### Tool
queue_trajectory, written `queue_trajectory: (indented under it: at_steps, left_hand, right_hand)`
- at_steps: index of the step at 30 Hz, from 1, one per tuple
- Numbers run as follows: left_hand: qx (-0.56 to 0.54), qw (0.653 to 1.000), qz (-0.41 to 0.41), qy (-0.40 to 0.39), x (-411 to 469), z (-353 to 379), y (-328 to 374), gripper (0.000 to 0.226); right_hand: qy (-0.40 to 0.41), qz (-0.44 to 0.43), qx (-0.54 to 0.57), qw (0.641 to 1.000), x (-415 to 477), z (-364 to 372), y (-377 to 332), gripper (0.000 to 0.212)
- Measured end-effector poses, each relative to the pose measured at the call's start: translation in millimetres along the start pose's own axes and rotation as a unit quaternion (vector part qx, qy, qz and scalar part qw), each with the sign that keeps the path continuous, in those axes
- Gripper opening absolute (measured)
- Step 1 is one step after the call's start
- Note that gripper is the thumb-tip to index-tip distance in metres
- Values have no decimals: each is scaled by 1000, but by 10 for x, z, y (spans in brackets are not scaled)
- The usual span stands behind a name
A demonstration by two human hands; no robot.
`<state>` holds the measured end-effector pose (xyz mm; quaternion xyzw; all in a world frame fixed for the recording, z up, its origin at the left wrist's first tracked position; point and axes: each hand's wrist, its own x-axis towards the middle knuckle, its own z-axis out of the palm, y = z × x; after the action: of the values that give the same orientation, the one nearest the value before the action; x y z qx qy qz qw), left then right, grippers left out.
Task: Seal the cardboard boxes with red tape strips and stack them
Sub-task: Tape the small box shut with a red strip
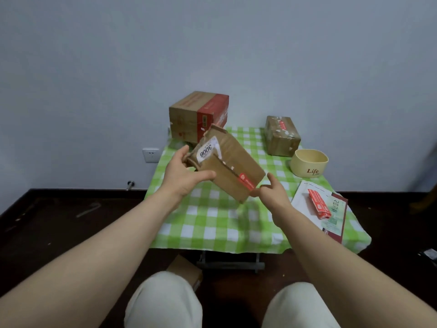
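Note:
A flat cardboard box [227, 162] with a white "3006" label and a red tape patch is tilted in the air above the green checked table [212, 223]. My left hand [184, 174] grips its upper left end. At the lower right corner, my right hand [272, 190] pinches the box by the red patch. A large box [189, 117] with a red band stands at the table's far left. A smaller taped box [281, 136] sits at the far right. Red tape strips [319, 204] lie on a paper sheet at the right.
A cream "Life" bowl [309, 163] stands at the right, in front of the small box. Another cardboard box [186, 271] lies on the dark floor by my left knee. The wall is close behind the table, with a socket [151, 155] at left.

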<state>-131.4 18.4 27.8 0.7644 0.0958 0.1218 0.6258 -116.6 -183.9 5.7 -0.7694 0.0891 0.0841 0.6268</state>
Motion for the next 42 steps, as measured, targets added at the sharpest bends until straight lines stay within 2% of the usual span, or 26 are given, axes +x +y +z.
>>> queue_trajectory:
  at_steps: [2,5,8,9,11,14,16,17,18,20,22,24,25,26,29,32,35,38,42]
  left_hand:
    - [91,994,65,2,-38,30,8,99]
    - [178,968,177,-10,-125,91,-1,88]
    - [233,938,258,0,-192,136,-12,78]
    - [252,926,281,0,-218,144,-8,74]
    - [290,898,330,-4,-263,149,-25,67]
    - [337,859,385,-12,-329,176,-58,75]
    - [356,853,380,-13,-349,181,-71,83]
    - [353,862,364,-18,-348,173,-82,86]
    - [333,882,333,-25,-348,160,-82,89]
    - [250,944,211,-34,-298,121,-85,88]
    - [87,994,54,-30,-235,89,-20,58]
    - [-79,993,-83,-40,-224,60,83,11]
    - [-117,984,-121,-58,-222,56,112,13]
    - [-123,979,-137,-87,-199,58,112,24]
    - [-118,975,-150,-115,-195,85,81,59]
    - [-134,976,-133,-104,-166,100,41,71]
    - [0,996,-22,-83,-177,75,5,70]
    - [152,983,90,-52,-187,61,-74,79]
    - [202,967,157,-15,-158,54,-240,74]
  right_hand:
    - [24,-17,6,1000,-19,11,-50,73]
    - [39,-43,99,993,-21,28,-148,47]
    - [1,-23,185,982,-79,26,-254,21]
    - [-17,-18,183,983,-115,21,-280,21]
    - [-57,3,169,984,-146,10,-307,35]
    - [-138,39,203,969,-141,3,-331,50]
    - [-145,48,226,962,-115,15,-330,40]
    - [-137,46,241,960,-104,17,-323,37]
    - [-135,39,255,957,-93,17,-309,39]
    - [-144,17,260,955,-81,-4,-276,52]
    - [-163,-3,257,953,-80,-28,-238,59]
    - [-180,-18,254,950,-76,-38,-205,59]
    - [-187,-26,250,950,-75,-37,-202,58]
    - [-191,-34,245,950,-74,-35,-203,55]
    - [-203,-49,233,950,-95,-18,-209,51]
    - [-179,-58,180,966,-90,-12,-190,51]
    - [-146,-75,128,978,-71,-25,-182,53]
    - [-181,-71,209,959,-94,-47,-202,42]
    - [-212,-85,216,949,-113,-63,-193,56]
